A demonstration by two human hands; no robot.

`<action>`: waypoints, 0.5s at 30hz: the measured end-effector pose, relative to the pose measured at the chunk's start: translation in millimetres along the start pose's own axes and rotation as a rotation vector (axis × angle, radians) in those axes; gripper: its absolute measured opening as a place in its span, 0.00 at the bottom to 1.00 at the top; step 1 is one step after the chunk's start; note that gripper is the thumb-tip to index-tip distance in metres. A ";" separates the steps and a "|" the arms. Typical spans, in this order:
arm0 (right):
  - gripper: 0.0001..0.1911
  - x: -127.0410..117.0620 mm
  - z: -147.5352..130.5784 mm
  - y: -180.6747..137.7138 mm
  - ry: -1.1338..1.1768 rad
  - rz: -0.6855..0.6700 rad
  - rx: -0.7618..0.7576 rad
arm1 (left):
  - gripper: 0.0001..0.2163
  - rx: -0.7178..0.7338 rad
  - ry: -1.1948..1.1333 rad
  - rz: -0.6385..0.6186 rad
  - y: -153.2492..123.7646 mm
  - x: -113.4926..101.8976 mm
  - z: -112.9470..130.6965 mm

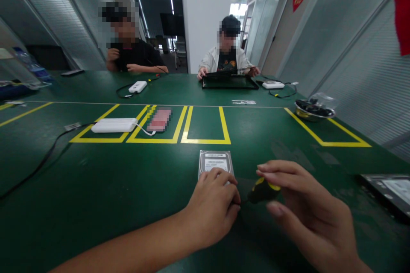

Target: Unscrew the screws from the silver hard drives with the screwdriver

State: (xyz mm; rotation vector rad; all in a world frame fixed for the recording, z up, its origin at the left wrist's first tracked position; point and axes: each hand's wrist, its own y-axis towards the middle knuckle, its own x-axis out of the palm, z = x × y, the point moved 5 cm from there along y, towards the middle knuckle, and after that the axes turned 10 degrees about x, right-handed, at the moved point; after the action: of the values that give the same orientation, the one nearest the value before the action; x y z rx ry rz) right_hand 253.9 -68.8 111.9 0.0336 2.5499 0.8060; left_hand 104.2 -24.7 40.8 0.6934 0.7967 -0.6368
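A silver hard drive point(216, 161) with a white label lies on the green table in front of me. My left hand point(216, 204) is over its near part, fingers curled down on it, so that end is hidden. Close to its right, my right hand point(307, 209) has a short black and yellow screwdriver point(263, 190) between fingers and thumb. The screwdriver's handle is tilted, and its dark shaft points left toward my left fingertips. Whether the tip touches the drive, I cannot tell.
Another drive point(392, 192) lies at the right edge. A metal bowl point(314, 113) of dark parts stands back right. A white power bank point(114, 125) is cabled to a phone point(160, 119). Across the table sit two people, one holding a black frame point(229, 82).
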 end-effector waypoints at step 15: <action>0.19 1.1 -2.1 -0.7 -0.072 0.010 -0.042 | 0.03 -0.022 -0.007 -0.032 -0.2 -0.1 0.3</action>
State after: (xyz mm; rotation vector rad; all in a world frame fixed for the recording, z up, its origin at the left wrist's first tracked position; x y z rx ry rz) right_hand 252.1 -70.4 112.6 0.0604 2.4668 0.8462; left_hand 104.1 -24.9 41.0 0.6588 0.8092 -0.6581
